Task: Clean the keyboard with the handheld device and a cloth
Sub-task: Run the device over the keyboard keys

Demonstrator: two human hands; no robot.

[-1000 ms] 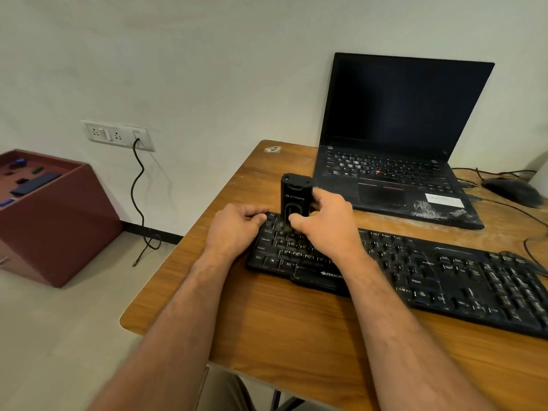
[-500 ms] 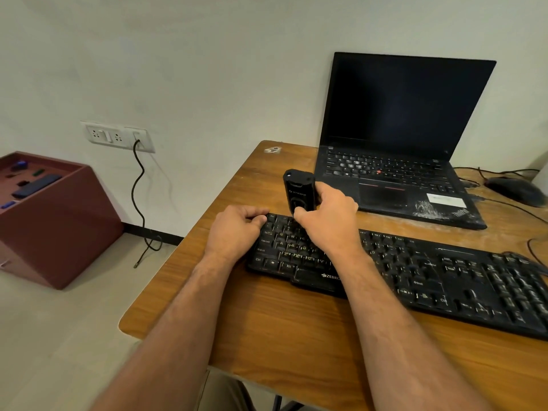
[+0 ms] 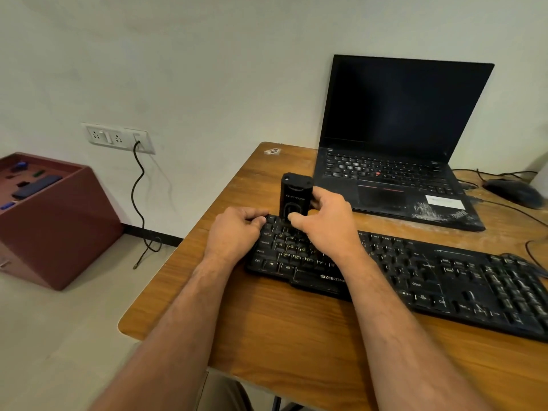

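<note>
A black full-size keyboard (image 3: 415,274) lies across the wooden desk (image 3: 267,321). A black handheld device (image 3: 296,194) stands upright over the keyboard's top-left keys, its lower end hidden behind my fingers. My right hand (image 3: 326,223) grips the device from the right, thumb on its front. My left hand (image 3: 237,229) curls around the keyboard's left end, fingers on the corner keys. No cloth is in view.
An open black laptop (image 3: 394,161) sits behind the keyboard. A black mouse (image 3: 514,191) and cables lie at the far right. A small scrap (image 3: 272,151) rests at the desk's back corner. On the floor at left stand a maroon box (image 3: 53,221) and a wall cable (image 3: 139,203).
The device and my right hand have shifted very slightly along the top-left keys. My left hand has stayed on the keyboard's left end.
</note>
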